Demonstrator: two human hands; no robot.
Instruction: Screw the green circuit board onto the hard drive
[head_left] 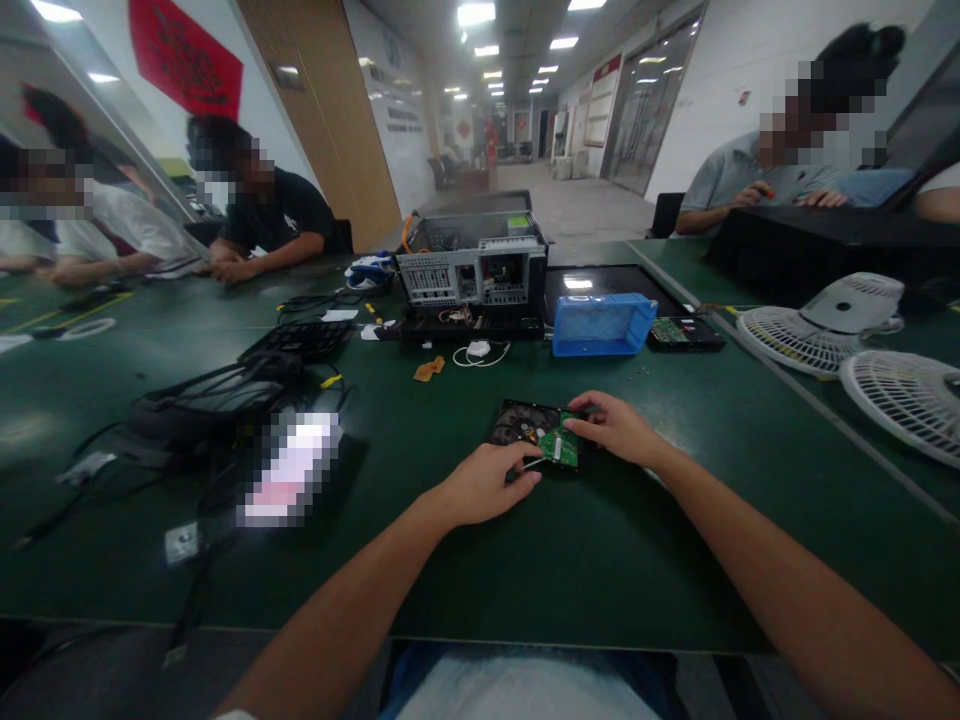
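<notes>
A black hard drive (517, 420) with a green circuit board (559, 446) on its right part lies on the green table, between my hands. At its lower left edge, my left hand (491, 482) has its thumb and fingers closed around a thin, light-coloured tool (531, 463), whose end reaches the board. My right hand (616, 428) is at the upper right side of the drive, with its thumb and fingers closed on the edge of the board.
Beyond the drive stand an open computer case (472, 275) and a blue tray (600, 328). Cables and a black strap (202, 415) lie left, near a blurred bright phone (292, 470). White fan parts (795, 335) are at right. Other people sit on both sides.
</notes>
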